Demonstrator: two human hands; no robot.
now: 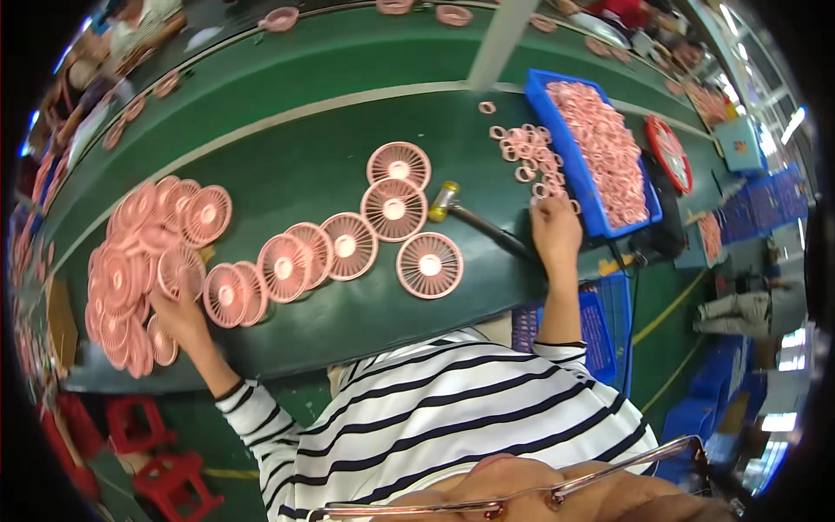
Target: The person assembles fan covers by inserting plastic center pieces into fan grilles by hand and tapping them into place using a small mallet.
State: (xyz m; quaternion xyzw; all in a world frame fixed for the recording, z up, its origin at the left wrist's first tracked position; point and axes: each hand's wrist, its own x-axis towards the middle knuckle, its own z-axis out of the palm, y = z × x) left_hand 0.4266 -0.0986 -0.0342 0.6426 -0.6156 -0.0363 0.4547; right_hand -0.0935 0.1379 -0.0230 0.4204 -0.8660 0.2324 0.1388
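Observation:
At the left end of the green table, my left hand [179,315] grips the near edge of a round pink fan grille [180,266]. Beside it is a heaped pile of similar grilles [122,274]. My right hand [557,228] is closed, its fingertips among small pink rings [527,150] scattered by a blue tray. Which ring it pinches is partly hidden by the fingers. Between my hands runs a row of pink grilles [285,267], lying flat and some overlapping. A single grille [430,265] lies apart on the near side.
A mallet [483,228] with a yellowish head lies on the table [365,326]. The blue tray [594,174] full of pink rings stands at the right, by a red-rimmed round thing [668,154]. A post [503,43] rises at the back. Co-workers sit across the conveyor. Red stools [170,483] stand below left.

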